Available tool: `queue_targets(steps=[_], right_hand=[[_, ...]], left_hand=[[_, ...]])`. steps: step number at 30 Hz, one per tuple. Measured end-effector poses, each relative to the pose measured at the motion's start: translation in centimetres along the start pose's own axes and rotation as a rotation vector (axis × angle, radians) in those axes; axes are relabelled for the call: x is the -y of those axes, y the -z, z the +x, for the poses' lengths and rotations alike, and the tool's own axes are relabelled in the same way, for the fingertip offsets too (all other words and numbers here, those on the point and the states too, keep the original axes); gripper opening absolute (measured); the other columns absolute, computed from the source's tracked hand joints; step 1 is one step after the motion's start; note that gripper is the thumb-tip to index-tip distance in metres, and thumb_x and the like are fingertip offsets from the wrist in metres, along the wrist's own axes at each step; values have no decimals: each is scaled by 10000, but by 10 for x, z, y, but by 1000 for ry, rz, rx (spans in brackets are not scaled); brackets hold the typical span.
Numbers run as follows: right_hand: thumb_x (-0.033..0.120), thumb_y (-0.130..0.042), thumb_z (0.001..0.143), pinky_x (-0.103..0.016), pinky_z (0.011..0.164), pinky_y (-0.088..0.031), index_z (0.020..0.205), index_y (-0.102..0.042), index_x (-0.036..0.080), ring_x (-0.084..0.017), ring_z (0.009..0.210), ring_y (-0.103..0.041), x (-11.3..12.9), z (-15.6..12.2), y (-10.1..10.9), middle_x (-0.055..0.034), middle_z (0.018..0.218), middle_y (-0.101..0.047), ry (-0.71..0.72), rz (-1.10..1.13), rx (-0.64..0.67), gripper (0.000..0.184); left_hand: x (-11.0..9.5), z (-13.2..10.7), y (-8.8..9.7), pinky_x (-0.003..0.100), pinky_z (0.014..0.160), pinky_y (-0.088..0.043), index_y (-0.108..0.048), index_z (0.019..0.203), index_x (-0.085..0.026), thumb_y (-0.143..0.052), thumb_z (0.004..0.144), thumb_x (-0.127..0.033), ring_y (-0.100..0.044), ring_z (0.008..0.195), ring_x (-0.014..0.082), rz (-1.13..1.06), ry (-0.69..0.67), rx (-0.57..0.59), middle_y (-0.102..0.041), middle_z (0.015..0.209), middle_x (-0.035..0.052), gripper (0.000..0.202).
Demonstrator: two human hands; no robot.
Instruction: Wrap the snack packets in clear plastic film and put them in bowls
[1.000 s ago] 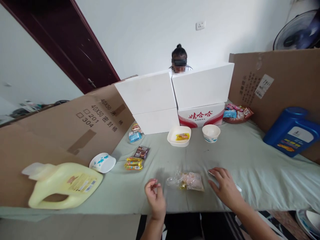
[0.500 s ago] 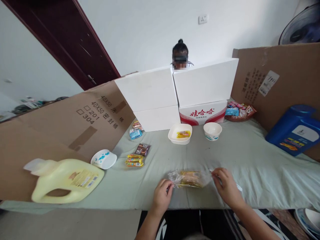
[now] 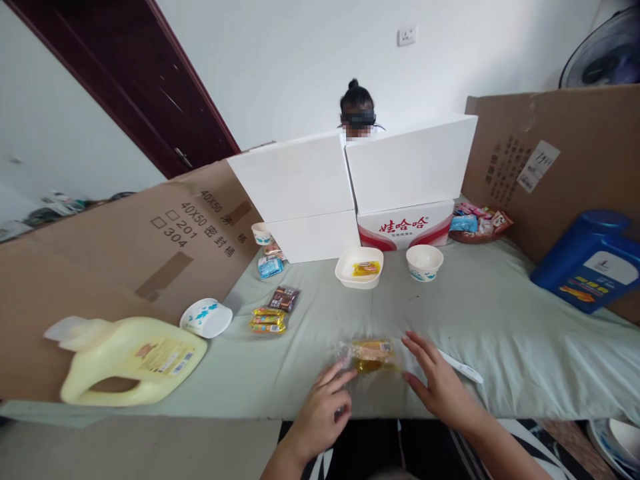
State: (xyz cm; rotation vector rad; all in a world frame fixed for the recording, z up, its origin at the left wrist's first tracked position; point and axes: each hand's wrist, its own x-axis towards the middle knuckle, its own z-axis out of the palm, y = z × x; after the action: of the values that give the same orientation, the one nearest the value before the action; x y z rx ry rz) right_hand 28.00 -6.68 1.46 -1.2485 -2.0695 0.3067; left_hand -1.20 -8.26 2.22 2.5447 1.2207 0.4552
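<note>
A clear plastic bag (image 3: 345, 351) with yellow-wrapped snacks (image 3: 373, 355) inside lies flat near the front of the table. The extended fingers of my left hand (image 3: 323, 408) touch the bag's left lower edge, the hand otherwise relaxed. My right hand (image 3: 440, 381) has its fingers apart at the bag's right end; whether they touch the film is hard to see. Just beyond its wrist rests a slim white object (image 3: 465, 370), partly hidden by the hand.
A square white dish (image 3: 343, 275) holds one yellow packet, beside a round bowl (image 3: 425, 261). Loose yellow packets (image 3: 269, 321) and a brown packet (image 3: 284, 299) lie left. A yellow jug (image 3: 135, 360), blue bottle (image 3: 590, 267), snack basket (image 3: 480, 233) and white boxes (image 3: 310, 177) surround; a person sits behind.
My hands have gone from pinching the bag's two ends to loosened fingers. The bag lies flatter, slightly left. A patterned cup now shows at the left edge of the white boxes.
</note>
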Motion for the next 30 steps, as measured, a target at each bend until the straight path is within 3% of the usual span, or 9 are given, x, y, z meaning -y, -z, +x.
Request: queue_targets(steps=[3, 6, 9, 11, 14, 19, 24, 27, 30], right_hand=[[220, -526, 871, -375, 946, -467, 1350, -441, 234, -225, 1155, -519, 4, 0, -3, -97, 1288, -545, 46, 0, 219, 486], [173, -465, 901, -355, 844, -465, 993, -640, 244, -198, 959, -557, 13, -4, -3, -45, 1030, -630, 79, -22, 346, 210], [125, -409, 911, -373, 866, -423, 817, -623, 204, -202, 983, -528, 25, -9, -5, -44, 990, -629, 154, -5, 309, 247], [108, -403, 905, -364, 902, -408, 828, -610, 192, -198, 1025, -512, 30, -13, -10, -44, 987, -632, 220, 54, 297, 237], [96, -400, 892, -339, 926, -410, 849, -610, 188, -179, 1008, -519, 34, -22, -16, -35, 944, -642, 281, 111, 310, 233], [82, -442, 854, -341, 1018, -388, 862, -641, 189, -192, 1126, -521, 38, -36, -21, -37, 986, -670, 309, 92, 322, 226], [47, -467, 806, -330, 904, -489, 1071, -625, 182, -222, 1116, -565, 36, -32, -17, -90, 1245, -601, 112, -25, 401, 337], [60, -444, 844, -344, 884, -508, 1138, -606, 195, -224, 1061, -598, 29, -24, -19, -95, 1230, -605, 5, -52, 390, 362], [75, -428, 863, -327, 875, -509, 1126, -614, 217, -198, 984, -622, 22, -20, -25, -68, 1135, -633, -58, -13, 389, 352]], left_hand=[[2, -6, 8, 596, 1050, -326, -610, 638, -184, -736, 692, -208, -248, 1394, 389, -10, 43, 98, -469, 1426, 88, 139], [2, -3, 11, 537, 997, -416, -629, 732, -187, -690, 776, -275, -448, 1267, 337, -58, 79, -18, -594, 1253, 122, 116], [-4, 13, 8, 416, 923, -497, -642, 906, -191, -494, 908, -183, -601, 1029, 223, -116, 44, -173, -678, 996, 88, 148], [-9, 29, 4, 379, 936, -500, -641, 1009, -199, -440, 920, -127, -607, 1021, 195, -134, -39, -170, -685, 998, 69, 232], [-15, 53, -4, 391, 1043, -437, -605, 1152, -220, -454, 904, -89, -524, 1204, 195, -80, -129, -70, -635, 1208, 54, 318], [-15, 80, -14, 498, 1097, -344, -493, 1321, -248, -648, 826, -190, -370, 1351, 275, 108, -22, 39, -441, 1450, 72, 523], [-4, 103, -6, 483, 1012, -396, -550, 1268, -284, -632, 817, -135, -510, 1179, 264, 107, -4, 46, -591, 1265, 59, 482], [16, 124, 3, 416, 949, -453, -619, 1176, -249, -619, 787, -74, -585, 1047, 227, -138, -19, 46, -667, 1122, 42, 427], [45, 151, 14, 347, 798, -525, -647, 1092, -175, -655, 772, -107, -655, 858, 195, -479, 75, -12, -712, 959, 50, 328]])
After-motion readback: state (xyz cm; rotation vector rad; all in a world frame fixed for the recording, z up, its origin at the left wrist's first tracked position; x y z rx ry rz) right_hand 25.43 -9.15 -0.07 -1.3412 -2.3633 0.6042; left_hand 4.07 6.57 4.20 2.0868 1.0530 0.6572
